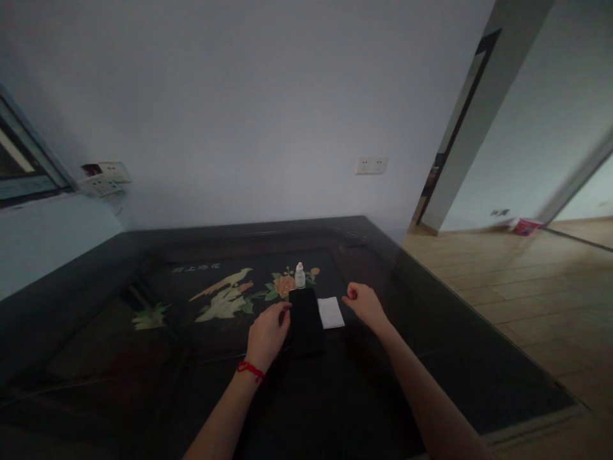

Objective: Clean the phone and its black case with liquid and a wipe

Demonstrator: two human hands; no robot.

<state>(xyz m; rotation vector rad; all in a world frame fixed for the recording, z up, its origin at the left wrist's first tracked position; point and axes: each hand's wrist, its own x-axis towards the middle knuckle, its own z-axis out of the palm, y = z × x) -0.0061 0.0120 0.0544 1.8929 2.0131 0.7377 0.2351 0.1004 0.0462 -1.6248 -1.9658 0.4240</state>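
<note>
A thin black rectangular object (306,322) lies flat on the dark table, its kind hard to make out in the dim light. At its left edge is my left hand (269,331), a red cord round the wrist. Its fingers are loosely curled, with a gap at the thumb and nothing seen in them. A folded white tissue or cloth (331,313) lies right of the black object. Just beyond it, my right hand (368,305) hovers with bent fingers, thumb apart, holding nothing visible. Behind the black object stands a small white dropper-like bottle (300,276), upright.
The glossy dark table (421,345) bears a bird-and-flower picture (223,300) on its left half. A pale wall with a double socket (371,166) rises behind it. More sockets (103,185) sit near the window at left. Wooden floor (517,287) lies to the right.
</note>
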